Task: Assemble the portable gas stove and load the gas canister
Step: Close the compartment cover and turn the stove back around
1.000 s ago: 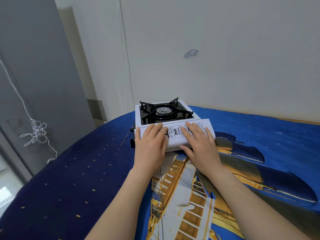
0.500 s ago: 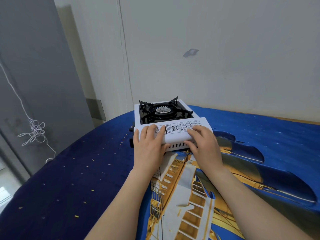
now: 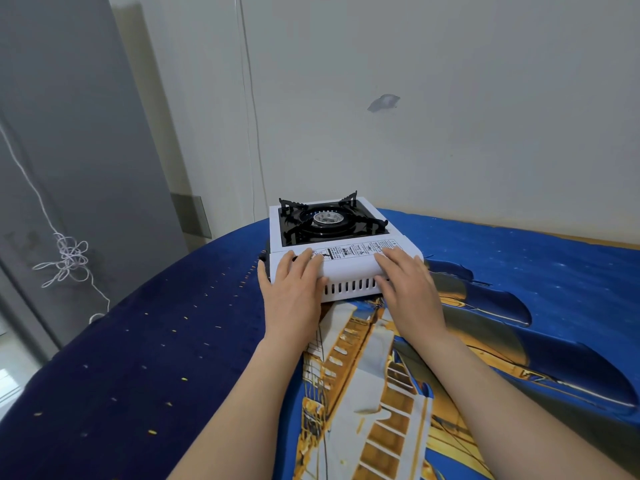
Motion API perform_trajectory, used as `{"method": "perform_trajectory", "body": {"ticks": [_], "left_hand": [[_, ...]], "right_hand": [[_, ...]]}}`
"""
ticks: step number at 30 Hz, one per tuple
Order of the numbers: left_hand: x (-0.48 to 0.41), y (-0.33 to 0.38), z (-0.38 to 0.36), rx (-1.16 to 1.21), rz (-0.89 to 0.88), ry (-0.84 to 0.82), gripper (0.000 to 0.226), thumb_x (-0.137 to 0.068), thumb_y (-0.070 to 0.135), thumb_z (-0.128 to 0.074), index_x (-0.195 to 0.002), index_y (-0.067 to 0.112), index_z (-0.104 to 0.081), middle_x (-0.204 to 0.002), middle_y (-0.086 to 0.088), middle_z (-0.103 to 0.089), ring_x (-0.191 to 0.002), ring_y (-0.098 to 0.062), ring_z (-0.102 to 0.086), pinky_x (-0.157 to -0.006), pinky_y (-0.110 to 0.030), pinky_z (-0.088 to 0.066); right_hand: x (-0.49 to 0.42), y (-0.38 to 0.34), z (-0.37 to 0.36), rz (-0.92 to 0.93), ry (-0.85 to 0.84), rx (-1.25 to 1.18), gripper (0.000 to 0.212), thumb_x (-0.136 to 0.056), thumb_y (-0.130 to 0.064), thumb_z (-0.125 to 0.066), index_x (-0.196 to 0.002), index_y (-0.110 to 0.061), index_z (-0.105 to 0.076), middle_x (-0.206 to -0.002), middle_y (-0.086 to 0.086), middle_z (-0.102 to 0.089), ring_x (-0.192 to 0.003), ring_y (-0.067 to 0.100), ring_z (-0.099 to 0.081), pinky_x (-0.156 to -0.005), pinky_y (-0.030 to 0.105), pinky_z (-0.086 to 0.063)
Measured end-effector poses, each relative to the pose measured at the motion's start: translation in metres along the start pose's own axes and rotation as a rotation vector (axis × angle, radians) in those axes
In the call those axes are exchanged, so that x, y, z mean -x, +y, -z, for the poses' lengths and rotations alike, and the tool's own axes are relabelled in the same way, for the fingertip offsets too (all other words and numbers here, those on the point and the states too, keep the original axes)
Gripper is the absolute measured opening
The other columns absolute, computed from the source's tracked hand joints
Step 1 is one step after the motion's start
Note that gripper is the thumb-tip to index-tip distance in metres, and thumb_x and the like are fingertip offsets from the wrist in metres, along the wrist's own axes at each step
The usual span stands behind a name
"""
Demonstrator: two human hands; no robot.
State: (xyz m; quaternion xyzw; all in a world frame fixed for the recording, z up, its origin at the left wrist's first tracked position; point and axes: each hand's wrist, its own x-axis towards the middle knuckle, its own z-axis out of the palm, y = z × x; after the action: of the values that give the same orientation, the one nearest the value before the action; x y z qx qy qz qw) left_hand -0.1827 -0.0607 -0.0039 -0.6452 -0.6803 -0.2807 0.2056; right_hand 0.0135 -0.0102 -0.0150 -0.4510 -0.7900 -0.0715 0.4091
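Observation:
A white portable gas stove (image 3: 349, 287) sits on the blue cloth at the far middle, its vented side facing me. Its black pan support and burner (image 3: 325, 221) are in place on the far half. The canister cover (image 3: 348, 266), with printed warning labels, lies flat on the near half. My left hand (image 3: 294, 296) curls over the cover's left corner, thumb down the side. Fingers of my right hand (image 3: 408, 289) lie on the cover's right end, thumb against the vents. No gas canister is visible.
A blue cloth with a yellow-and-white ship print (image 3: 381, 393) covers the surface, which curves away at the left. A pale wall (image 3: 450, 133) stands just behind the stove. A grey panel (image 3: 69, 133) with a knotted white cord (image 3: 69, 258) is on the left.
The canister cover, tilted up a second ago, has come down flat on the stove. Both hands slid toward the near edge, exposing the vents between them.

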Motion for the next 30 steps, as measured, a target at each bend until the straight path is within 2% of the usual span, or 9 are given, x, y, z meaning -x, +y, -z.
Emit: {"method": "perform_trajectory", "body": {"ticks": [3, 6, 9, 12, 16, 20, 24, 27, 30], "left_hand": [[0.001, 0.001, -0.001, 0.082, 0.04, 0.023, 0.034, -0.1, 0.031, -0.044, -0.132, 0.03, -0.054, -0.147, 0.003, -0.046, -0.143, -0.026, -0.028, -0.113, -0.064, -0.007], [0.003, 0.0, -0.002, 0.169, 0.116, 0.09, 0.035, -0.097, 0.035, -0.05, -0.131, 0.033, -0.056, -0.154, -0.003, -0.035, -0.146, -0.03, -0.017, -0.114, -0.062, -0.005], [0.003, -0.004, -0.002, 0.321, 0.273, 0.143, 0.069, -0.087, 0.048, -0.062, -0.147, 0.027, -0.036, -0.158, -0.007, -0.022, -0.147, -0.029, -0.013, -0.115, -0.058, -0.01], [0.001, -0.009, -0.001, 0.545, 0.454, 0.142, 0.106, -0.07, 0.055, -0.076, -0.153, 0.02, -0.018, -0.158, -0.01, -0.016, -0.145, -0.026, -0.012, -0.116, -0.05, -0.016], [0.0, -0.015, -0.006, 0.884, 0.657, 0.042, 0.129, -0.057, 0.053, -0.086, -0.153, 0.027, -0.005, -0.16, -0.004, -0.013, -0.147, -0.024, -0.014, -0.115, -0.05, -0.025], [-0.002, -0.019, -0.009, 0.99, 0.736, -0.012, 0.135, -0.051, 0.053, -0.088, -0.154, 0.027, -0.004, -0.159, -0.006, -0.022, -0.144, -0.025, -0.025, -0.113, -0.05, -0.03], [-0.002, -0.027, -0.01, 1.045, 0.741, -0.022, 0.123, -0.053, 0.046, -0.09, -0.151, 0.02, -0.02, -0.15, -0.002, -0.039, -0.125, -0.014, -0.044, -0.099, -0.033, -0.041], [-0.001, -0.033, -0.01, 1.072, 0.745, -0.032, 0.114, -0.055, 0.044, -0.09, -0.148, 0.017, -0.03, -0.144, -0.001, -0.047, -0.125, -0.019, -0.049, -0.101, -0.039, -0.045], [0.001, -0.035, -0.01, 1.089, 0.733, -0.02, 0.103, -0.056, 0.042, -0.09, -0.143, 0.018, -0.038, -0.134, 0.001, -0.054, -0.118, -0.019, -0.054, -0.093, -0.037, -0.049]], "right_hand": [[-0.001, 0.002, 0.001, -0.017, 0.0, -0.075, 0.037, -0.095, -0.016, -0.057, -0.132, -0.012, -0.056, -0.137, 0.006, -0.054, -0.131, 0.024, -0.045, -0.116, 0.047, -0.024], [-0.004, 0.005, 0.003, -0.099, 0.057, -0.211, 0.043, -0.095, -0.02, -0.059, -0.136, -0.013, -0.05, -0.141, 0.007, -0.05, -0.132, 0.023, -0.042, -0.112, 0.043, -0.032], [-0.011, 0.01, 0.003, -0.263, 0.162, -0.282, 0.06, -0.089, -0.028, -0.066, -0.142, -0.016, -0.041, -0.148, 0.007, -0.039, -0.137, 0.023, -0.032, -0.112, 0.04, -0.028], [-0.016, 0.02, -0.001, -0.462, 0.167, -0.404, 0.084, -0.079, -0.038, -0.075, -0.148, -0.02, -0.03, -0.154, 0.007, -0.028, -0.141, 0.022, -0.024, -0.112, 0.041, -0.025], [-0.017, 0.032, -0.007, -0.718, 0.095, -0.762, 0.103, -0.071, -0.037, -0.082, -0.151, -0.021, -0.02, -0.155, 0.007, -0.029, -0.138, 0.023, -0.033, -0.109, 0.042, -0.033], [-0.018, 0.044, -0.007, -0.728, -0.014, -0.833, 0.097, -0.072, -0.036, -0.081, -0.15, -0.016, -0.026, -0.148, 0.005, -0.042, -0.124, 0.016, -0.045, -0.099, 0.036, -0.042], [-0.017, 0.047, -0.007, -0.707, -0.041, -0.831, 0.083, -0.075, -0.035, -0.079, -0.144, -0.014, -0.038, -0.138, 0.004, -0.052, -0.12, 0.021, -0.053, -0.094, 0.039, -0.049], [-0.017, 0.044, -0.007, -0.664, -0.038, -0.843, 0.058, -0.077, -0.033, -0.077, -0.128, -0.019, -0.052, -0.118, -0.003, -0.061, -0.098, 0.008, -0.06, -0.069, 0.021, -0.05], [-0.016, 0.043, -0.007, -0.659, -0.045, -0.833, 0.049, -0.078, -0.035, -0.075, -0.12, -0.02, -0.057, -0.108, -0.004, -0.064, -0.09, 0.002, -0.059, -0.06, 0.015, -0.046]]}}
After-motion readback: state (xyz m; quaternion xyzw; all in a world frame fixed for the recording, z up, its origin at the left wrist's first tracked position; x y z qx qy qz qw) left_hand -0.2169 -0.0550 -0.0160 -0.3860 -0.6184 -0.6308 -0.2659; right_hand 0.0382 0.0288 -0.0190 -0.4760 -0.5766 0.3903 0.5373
